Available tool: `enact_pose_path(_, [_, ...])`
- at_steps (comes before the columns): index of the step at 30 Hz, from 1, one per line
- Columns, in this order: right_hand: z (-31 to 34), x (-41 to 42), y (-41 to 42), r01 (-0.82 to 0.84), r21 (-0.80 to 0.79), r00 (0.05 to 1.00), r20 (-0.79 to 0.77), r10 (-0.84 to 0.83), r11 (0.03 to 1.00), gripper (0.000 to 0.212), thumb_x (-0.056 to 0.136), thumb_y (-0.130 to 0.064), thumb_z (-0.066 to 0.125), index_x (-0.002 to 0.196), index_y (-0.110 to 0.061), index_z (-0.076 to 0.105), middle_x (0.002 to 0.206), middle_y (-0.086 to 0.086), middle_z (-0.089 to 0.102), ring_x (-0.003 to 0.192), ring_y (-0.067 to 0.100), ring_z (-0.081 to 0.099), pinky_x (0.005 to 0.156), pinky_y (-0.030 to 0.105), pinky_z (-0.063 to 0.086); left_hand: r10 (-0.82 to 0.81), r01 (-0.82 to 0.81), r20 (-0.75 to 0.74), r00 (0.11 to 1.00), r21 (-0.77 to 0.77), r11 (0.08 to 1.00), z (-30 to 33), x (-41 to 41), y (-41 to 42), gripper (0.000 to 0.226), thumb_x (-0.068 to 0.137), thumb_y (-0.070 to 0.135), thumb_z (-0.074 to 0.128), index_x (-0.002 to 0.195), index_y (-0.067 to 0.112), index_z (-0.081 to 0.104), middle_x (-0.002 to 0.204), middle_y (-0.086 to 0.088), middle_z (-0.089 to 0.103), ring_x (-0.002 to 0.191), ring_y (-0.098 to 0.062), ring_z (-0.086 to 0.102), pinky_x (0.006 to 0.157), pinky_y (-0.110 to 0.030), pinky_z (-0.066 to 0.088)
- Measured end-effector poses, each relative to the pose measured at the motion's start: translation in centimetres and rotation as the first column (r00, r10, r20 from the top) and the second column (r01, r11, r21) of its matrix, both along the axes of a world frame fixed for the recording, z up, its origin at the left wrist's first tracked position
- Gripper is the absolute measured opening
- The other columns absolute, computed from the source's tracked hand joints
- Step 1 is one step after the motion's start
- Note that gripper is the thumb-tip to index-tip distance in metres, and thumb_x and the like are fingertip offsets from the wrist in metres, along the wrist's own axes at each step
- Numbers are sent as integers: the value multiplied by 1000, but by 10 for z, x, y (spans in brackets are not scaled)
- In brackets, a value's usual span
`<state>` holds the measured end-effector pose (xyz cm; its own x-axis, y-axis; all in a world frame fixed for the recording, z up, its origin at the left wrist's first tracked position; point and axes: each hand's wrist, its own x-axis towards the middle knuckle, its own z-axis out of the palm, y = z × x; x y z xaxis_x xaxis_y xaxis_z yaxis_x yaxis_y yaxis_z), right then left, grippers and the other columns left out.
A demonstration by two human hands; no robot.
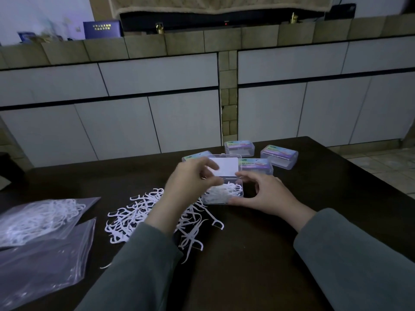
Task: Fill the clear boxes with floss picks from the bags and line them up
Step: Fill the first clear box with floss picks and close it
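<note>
Farthest from the hands on the left lie two flat clear plastic bags: the upper bag point(42, 217) has a white tangle of floss picks showing through it, while the nearer bag point(45, 261) looks largely emptied, though a few picks may lie in its lower corner. Between those bags and the left wrist spreads a loose heap of white plastic floss picks point(134, 217) on the dark tabletop point(258, 254); they point every way, with no shared axis.

The left hand point(190, 178) hovers over the near-left corner of the open clear plastic box point(224, 194), thumb and fingers curled together in a pinch. It seems to be setting picks in, but I cannot tell whether anything is between the fingertips.

The box's long axis runs left to right across the table, its hinged lid point(225, 166) standing open on the far side. The picks inside lie roughly along that axis, bunched rather than neat.

The right hand point(265, 194) braces the box's right end, with thumb at the near corner and fingers arched to the far corner.

Beyond both hands sit four closed clear boxes with coloured labels point(279, 156), apparently already filled and loosely grouped rather than lined up. By my reading the task is past its middle, with this box to finish, more picks to pack, and the lining-up left.
</note>
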<state>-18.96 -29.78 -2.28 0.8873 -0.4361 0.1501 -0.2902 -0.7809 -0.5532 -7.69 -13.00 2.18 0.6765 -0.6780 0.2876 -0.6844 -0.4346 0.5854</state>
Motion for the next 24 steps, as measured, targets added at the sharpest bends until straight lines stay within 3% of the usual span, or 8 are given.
enact_pose_path(5, [1,-1,1,-7,5,1000,6,7,1000,88,64,-76,66,140,-40,41,134,-16,55,124,10,47,110,42,33,-32,-10,165,986,251,968,-12,-9,-25,12,89,38,65,98,36,72,111,12,66,104,-12,59,86,-35,51])
enact_pose_path(8, [1,-1,1,9,-10,1000,-6,-9,1000,88,64,-75,67,141,-40,41,136,-14,54,125,11,47,109,43,35,42,-75,245,969,128,989,-8,3,-17,12,91,33,62,99,33,72,110,13,62,100,-12,57,80,-32,51])
enact_pose_path(10, [0,-2,1,9,-8,1000,-6,-9,1000,89,63,-76,66,140,-40,41,135,-16,54,122,11,48,108,42,37,109,-154,244,964,175,972,-7,14,-3,14,92,33,60,102,31,71,107,12,64,96,-13,58,79,-32,51])
enact_pose_path(13, [-1,-2,1,6,-5,1000,4,-6,1000,88,63,-76,67,139,-41,41,134,-17,55,117,11,50,106,42,39,120,-153,120,985,325,933,-11,23,9,20,92,37,61,107,27,69,102,6,68,91,-13,61,79,-33,53])
enact_pose_path(17, [0,-3,2,19,-23,1000,-11,-19,1000,87,64,-76,67,140,-42,41,136,-15,54,121,12,48,107,41,38,134,-159,108,985,269,950,-14,22,6,16,92,34,63,100,24,71,81,10,60,78,-9,56,67,-27,46])
enact_pose_path(20, [0,-4,2,11,-17,1000,-7,-11,1000,88,63,-77,66,140,-41,41,136,-15,54,123,12,47,108,41,37,124,-152,131,984,228,962,-14,19,4,17,92,35,62,101,24,72,91,7,66,83,-11,59,71,-30,50])
enact_pose_path(24, [3,-5,4,18,-9,1000,-13,-18,1000,87,65,-73,68,141,-39,42,137,-12,52,120,13,47,105,41,41,58,-103,216,975,204,974,-17,10,-3,19,91,38,62,102,27,74,101,7,66,88,-9,56,68,-25,42])
